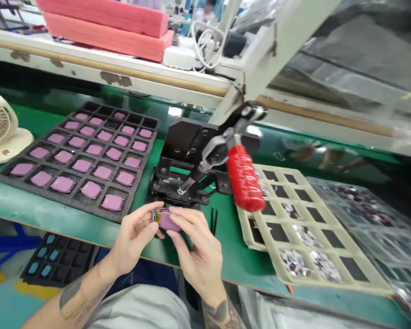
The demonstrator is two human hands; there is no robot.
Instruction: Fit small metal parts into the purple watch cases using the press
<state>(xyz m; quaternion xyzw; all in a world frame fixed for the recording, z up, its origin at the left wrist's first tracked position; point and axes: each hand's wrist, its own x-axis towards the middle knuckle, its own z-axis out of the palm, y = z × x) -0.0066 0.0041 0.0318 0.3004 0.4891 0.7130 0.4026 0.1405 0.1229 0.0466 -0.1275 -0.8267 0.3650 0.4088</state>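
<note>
Head view: both bare hands work close together near the front edge of the bench, above a green bench mat (226,260). Held between them is a small rounded lilac pad with a yellow strip at one end (166,221), its long axis running roughly left to right, slightly tilted, yellow end toward the left. The left hand (135,235) is closed on the yellow end, pinching it between thumb and fingers, so it is the nearer hand to that strip. The right hand (195,249) is closed on the lilac body from the other side, fingers over the top. Can't tell if the pad touches the mat; it looks lifted. Just beyond the hands stands a black metal toggle-clamp fixture (188,160) with a ribbed red handle (245,178) tilted toward the right. Two thin black tweezers (213,220) lie just right of the pad. To the left sits a dark grey foam tray (55,201) with a grid of cells holding lilac pads (91,190). To the right is a cream plastic grid tray (329,284) with foil-wrapped pieces (294,262) in some cells, next to a clear plastic bag (363,214). Further round are a cream desk fan (3,128), a small black tray (58,260) low on the left, and pink foam blocks (106,27) on the shelf above.
</note>
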